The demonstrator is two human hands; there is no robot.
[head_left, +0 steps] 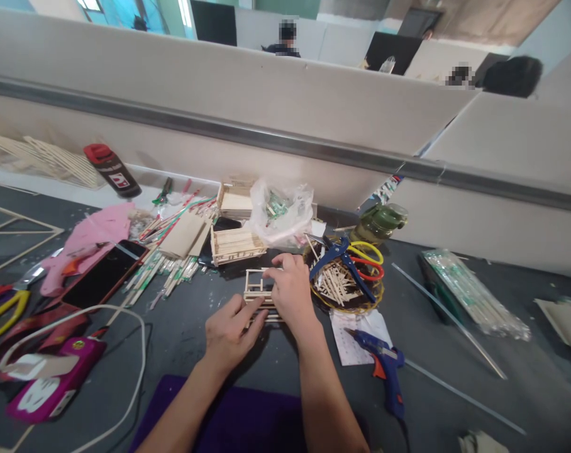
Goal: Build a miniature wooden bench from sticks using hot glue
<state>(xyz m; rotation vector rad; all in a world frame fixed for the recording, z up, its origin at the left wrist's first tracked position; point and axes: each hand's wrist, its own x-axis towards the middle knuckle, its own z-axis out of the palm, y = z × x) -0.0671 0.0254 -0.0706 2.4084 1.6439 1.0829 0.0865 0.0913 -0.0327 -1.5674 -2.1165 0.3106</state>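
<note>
Grey partition panels [276, 94] close off the back of a dark, cluttered bench [526, 371], beyond which other people sit at their own stations. At the centre of the bench, both hands work on a small stick frame [256, 290], a half-built structure of thin wooden sticks that stands on the surface. The left hand [229, 332] presses its fingers against the near side of the frame, fingers extended and loosely curled; the right hand [291, 290] grips the frame's right edge from above, fingers bent around the sticks.

Just behind the frame stand two finished stick boxes [236, 244], with a crumpled plastic bag [282, 212] beside them. To the right, a round wire basket [344, 286] holds loose sticks, with blue-handled pliers [335, 255] and red and yellow scissors [368, 261] lying across it. A blue glue gun [384, 368] rests near the right forearm, partly on a sheet of paper [356, 340]. On the left lie a black phone [104, 275], a pink cloth [94, 242], bundles of wrapped chopsticks [167, 267] and a white cable [125, 352]. A black spray can [112, 170] with a red cap leans against the partition.
</note>
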